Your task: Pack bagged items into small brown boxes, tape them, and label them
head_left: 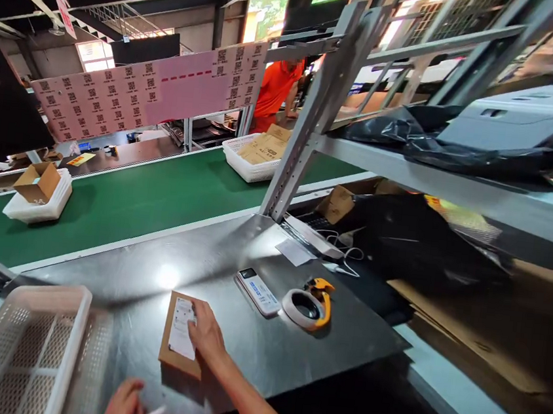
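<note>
Left hand [123,405] low; right hand [206,333] on labelled box [179,342], print unreadable

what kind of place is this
Probably a packing or shipping line in a warehouse: a green conveyor belt carries white baskets of cardboard boxes, with a tape dispenser on the steel table.

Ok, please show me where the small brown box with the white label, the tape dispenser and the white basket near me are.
small brown box [169,347], head view, bare cardboard left of its label.
tape dispenser [310,305], head view, on the tape roll.
white basket [64,369], head view, on its right rim.
</note>
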{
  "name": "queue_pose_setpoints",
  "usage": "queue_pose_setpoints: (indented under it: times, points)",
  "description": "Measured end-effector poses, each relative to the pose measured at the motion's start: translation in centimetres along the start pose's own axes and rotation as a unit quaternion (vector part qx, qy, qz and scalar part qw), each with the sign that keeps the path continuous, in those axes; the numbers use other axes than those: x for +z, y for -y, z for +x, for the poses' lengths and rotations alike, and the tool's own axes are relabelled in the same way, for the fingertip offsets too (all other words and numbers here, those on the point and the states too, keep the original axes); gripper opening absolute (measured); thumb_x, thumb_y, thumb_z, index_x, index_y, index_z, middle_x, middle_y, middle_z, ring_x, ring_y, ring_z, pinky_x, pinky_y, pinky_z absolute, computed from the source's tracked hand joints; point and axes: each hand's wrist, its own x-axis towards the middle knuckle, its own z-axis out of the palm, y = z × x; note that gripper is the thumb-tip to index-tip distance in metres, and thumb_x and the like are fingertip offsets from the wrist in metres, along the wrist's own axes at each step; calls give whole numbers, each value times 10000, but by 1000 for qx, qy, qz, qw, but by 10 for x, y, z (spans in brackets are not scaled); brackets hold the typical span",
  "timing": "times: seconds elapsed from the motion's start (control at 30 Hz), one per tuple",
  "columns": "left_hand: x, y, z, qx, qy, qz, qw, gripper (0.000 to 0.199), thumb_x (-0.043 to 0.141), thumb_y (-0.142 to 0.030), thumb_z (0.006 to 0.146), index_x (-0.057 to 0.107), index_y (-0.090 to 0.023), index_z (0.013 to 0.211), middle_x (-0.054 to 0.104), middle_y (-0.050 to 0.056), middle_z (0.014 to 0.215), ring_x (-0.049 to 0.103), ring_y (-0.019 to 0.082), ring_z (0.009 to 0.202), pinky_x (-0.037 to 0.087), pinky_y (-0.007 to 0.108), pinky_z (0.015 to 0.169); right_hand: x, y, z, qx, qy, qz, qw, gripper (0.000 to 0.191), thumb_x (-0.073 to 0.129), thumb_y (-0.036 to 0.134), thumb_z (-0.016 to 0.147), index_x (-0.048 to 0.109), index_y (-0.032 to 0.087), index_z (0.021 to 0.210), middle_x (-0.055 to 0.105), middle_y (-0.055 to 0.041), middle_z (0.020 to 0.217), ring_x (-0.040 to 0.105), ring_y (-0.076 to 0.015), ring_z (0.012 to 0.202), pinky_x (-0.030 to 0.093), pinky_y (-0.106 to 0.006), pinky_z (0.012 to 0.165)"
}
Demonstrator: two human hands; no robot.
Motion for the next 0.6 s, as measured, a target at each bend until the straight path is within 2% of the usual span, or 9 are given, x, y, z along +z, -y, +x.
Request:
queue_pose_setpoints:
  times: [0.03,0.1,0.17,0.27,0.33,0.4,0.47,0.53,0.6]
  points:
    - [15,-2,9,99,5,41,994,109,728,-322,852,813,-267,894,788,152,1272,703,397,1303,540,539,1180,5,0,-5,-4,0,-19,1000,587,541,46,758,694,137,1317,696,-202,1322,654,-352,1236,537,-468,1059]
    - [45,-9,30,262,51,122,956,308,592,-227,903,796,-224,1133,736,175,1405,642,374,1403,511,589,1217,13,-3,-13,-25,-4,-67,997,667,528,21,780,668,148,1420,580,-234,1545,546,-415,1418,452,-581,1185]
    - [67,-14,50,337,87,192,917,444,575,-175,877,739,-177,1290,695,194,1470,583,380,1470,487,635,1235,17,-11,-19,-112,50,-117,986,642,492,36,859,661,181,1462,508,-188,1656,452,-404,1537,356,-634,1276]
    - [81,-4,67,320,75,262,907,552,625,-138,819,696,-161,1366,641,210,1535,569,400,1480,475,674,1235,11,-27,-21,-262,218,-170,925,575,447,161,1000,594,208,1554,536,-119,1651,456,-356,1560,359,-642,1298]
    - [81,13,67,297,64,272,913,576,633,-122,818,681,-164,1390,616,211,1564,581,386,1473,502,630,1230,4,-31,-16,-267,265,-192,906,616,508,278,1020,497,227,1633,439,-109,1711,373,-386,1606,335,-673,1303]
    - [79,29,63,286,63,267,918,539,628,-129,852,683,-155,1388,604,223,1573,566,374,1493,520,569,1232,0,-29,-2,-217,244,-200,924,691,572,354,994,448,236,1663,336,-113,1757,254,-406,1651,259,-682,1328]
    - [79,38,60,267,79,266,923,498,656,-180,877,696,-126,1371,554,256,1614,511,398,1537,484,556,1264,0,-23,20,-136,212,-167,953,695,590,376,962,500,219,1632,343,-128,1757,241,-389,1659,203,-641,1349]
    - [82,39,61,234,93,257,933,593,753,-267,838,685,-121,1408,516,267,1644,494,425,1543,463,541,1283,-1,-16,49,-45,187,-123,974,615,560,433,956,642,170,1505,505,-203,1657,408,-417,1581,260,-649,1313]
    - [85,36,65,209,88,247,942,732,833,-329,763,672,-181,1462,522,232,1653,520,443,1518,512,530,1248,-4,-11,75,29,194,-89,977,547,570,577,915,828,135,1106,756,-296,1274,660,-492,1307,426,-688,1169]
